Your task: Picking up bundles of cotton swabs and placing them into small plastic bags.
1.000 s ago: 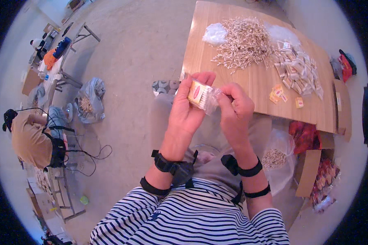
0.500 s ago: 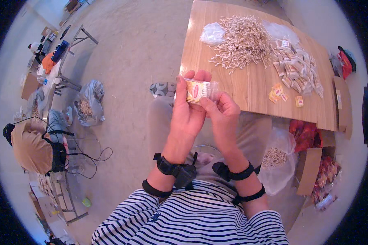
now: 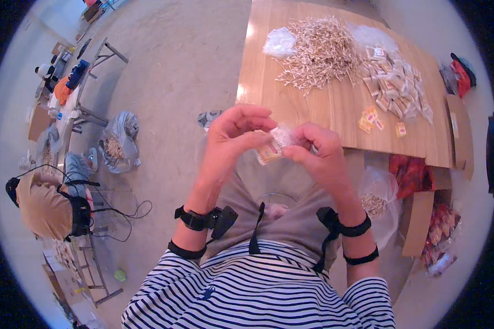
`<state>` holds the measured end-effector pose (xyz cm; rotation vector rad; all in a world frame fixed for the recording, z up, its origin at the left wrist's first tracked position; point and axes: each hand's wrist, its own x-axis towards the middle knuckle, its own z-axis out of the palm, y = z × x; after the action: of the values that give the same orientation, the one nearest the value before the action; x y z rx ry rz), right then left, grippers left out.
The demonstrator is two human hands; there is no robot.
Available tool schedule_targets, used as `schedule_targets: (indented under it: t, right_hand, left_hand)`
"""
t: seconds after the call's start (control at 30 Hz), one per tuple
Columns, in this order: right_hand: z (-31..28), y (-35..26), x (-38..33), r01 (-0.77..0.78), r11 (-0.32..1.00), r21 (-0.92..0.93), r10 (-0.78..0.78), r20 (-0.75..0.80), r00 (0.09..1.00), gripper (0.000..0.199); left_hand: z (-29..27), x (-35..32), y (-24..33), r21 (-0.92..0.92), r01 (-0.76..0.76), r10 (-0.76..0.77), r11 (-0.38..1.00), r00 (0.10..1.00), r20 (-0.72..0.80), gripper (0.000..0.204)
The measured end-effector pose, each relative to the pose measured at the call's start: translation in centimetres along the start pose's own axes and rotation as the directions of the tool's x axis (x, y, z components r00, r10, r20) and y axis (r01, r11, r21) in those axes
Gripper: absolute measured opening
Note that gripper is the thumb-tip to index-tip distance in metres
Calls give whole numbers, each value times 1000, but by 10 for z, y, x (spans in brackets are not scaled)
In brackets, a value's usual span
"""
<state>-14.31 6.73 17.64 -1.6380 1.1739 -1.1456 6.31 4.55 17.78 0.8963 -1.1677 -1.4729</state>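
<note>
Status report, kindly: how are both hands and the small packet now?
Right hand pinching swab packet. Left hand curled close against it, grip unclear. Swab pile on table, apart from both hands.

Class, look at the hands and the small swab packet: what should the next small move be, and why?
Probably smooth the clear plastic end down against the swab packet: that end looks crumpled and sticks out, and the right hand pinches it, with the left hand at the packet's other side.

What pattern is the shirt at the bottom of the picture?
The shirt has dark stripes on white; it shows best in the head view.
</note>
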Motion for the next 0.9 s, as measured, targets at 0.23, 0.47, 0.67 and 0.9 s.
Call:
schedule_targets:
  t: [0.23, 0.47, 0.67, 0.9]
  right_hand:
    - [-2, -8, -3, 36, 997, -74, -31, 78, 996, 15]
    - [2, -14, -5, 61, 998, -18, -62, -68, 996, 13]
    - [1, -15, -5, 139, 980, -141, -151, -74, 986, 13]
    - [8, -5, -5, 413, 800, -434, -454, 12, 891, 7]
  left_hand:
    - [8, 1, 2, -3, -8, 8, 1000, 996, 83, 27]
    - [15, -2, 1, -15, -73, 73, 997, 997, -34, 22]
    - [16, -2, -2, 1, -115, 115, 993, 991, -63, 19]
    - [22, -5, 0, 53, -137, 140, 989, 989, -55, 19]
